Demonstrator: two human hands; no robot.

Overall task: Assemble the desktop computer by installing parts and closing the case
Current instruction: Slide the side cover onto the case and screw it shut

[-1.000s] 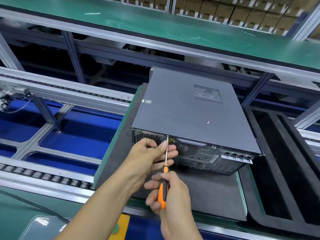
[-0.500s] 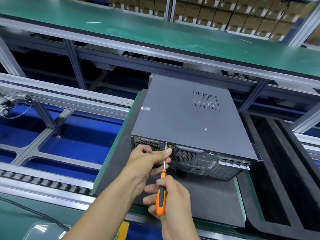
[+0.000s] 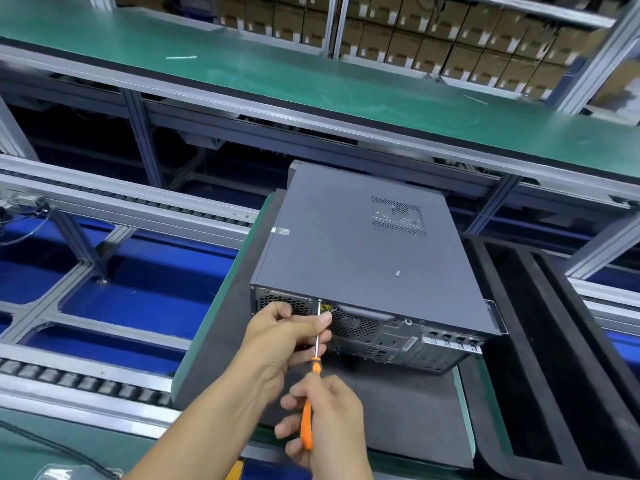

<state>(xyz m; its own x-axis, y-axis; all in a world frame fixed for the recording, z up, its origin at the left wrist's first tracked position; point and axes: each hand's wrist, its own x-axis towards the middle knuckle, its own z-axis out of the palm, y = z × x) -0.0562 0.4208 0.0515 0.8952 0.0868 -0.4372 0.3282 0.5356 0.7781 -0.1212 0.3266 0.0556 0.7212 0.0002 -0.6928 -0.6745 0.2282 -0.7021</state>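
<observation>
The grey desktop computer case [image 3: 360, 244] lies on its side on a dark foam mat [image 3: 391, 420], its rear panel facing me and its side cover on. An orange-handled screwdriver [image 3: 308, 420] points at the top edge of the rear panel, where its tip meets a screw [image 3: 319, 301]. My right hand [image 3: 325, 424] grips the handle. My left hand [image 3: 280, 344] pinches the metal shaft near the tip, thumb and fingers against the rear grille. A loose screw [image 3: 397, 273] lies on top of the cover.
A black foam tray [image 3: 540, 341] with long slots sits to the right of the case. Roller conveyor rails [image 3: 104, 206] and blue floor lie to the left. A green-topped bench [image 3: 311, 81] runs across the back, with stacked cardboard boxes [image 3: 450, 39] behind it.
Both hands keep their hold on the screwdriver at the rear-panel screw. The view has tilted up slightly, so the case and hands sit lower in the frame.
</observation>
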